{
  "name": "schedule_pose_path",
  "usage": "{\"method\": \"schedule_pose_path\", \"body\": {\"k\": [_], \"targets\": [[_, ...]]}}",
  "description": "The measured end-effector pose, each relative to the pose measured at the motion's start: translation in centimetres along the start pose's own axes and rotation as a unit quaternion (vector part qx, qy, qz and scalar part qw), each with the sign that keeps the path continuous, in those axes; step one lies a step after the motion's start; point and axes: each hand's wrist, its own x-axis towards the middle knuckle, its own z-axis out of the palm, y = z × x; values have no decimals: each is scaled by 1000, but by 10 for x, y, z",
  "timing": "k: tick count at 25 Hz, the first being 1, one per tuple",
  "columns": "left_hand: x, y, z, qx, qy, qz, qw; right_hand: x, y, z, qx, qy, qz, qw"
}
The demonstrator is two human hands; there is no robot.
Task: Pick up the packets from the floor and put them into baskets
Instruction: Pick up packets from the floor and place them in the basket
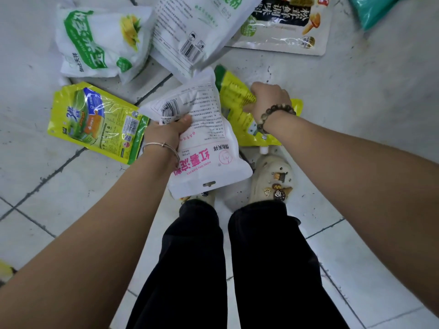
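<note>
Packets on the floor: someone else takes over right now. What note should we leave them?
Left hand holds the white packet with pink letters.
Right hand has a grip on the yellow packet on the floor.
Also on the floor: yellow-green packet, green-and-white packet, barcode packet, dark-label packet.
No basket in view, so none shown put away.
Left: basket these two, then the rest.

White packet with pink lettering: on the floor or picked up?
Picked up. The left hand grips the white packet at its edge, thumb on top; it hangs over the yellow packet the right hand grips.
</note>
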Motion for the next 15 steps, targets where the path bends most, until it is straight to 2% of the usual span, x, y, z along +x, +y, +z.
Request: {"method": "schedule_pose_path", "body": {"k": [2, 3, 6, 11, 15], "targets": [[-9, 14, 3, -3, -4, 13, 1000, -10, 9, -13, 139, 50, 71, 987], [-17, 21, 6, 5, -8, 23, 1000, -17, 15, -21, 225, 83, 102, 966], [-49, 42, 18, 47, -30, 76, 996, -51, 38, -45, 431, 155, 164, 874], [-117, 79, 45, 160, -76, 180, 968, -142, 75, -88, 546, 187, 171, 799], [-178, 97, 72, 246, -113, 188, 944, -220, 109, -126, 602, 200, 194, 748]]}}
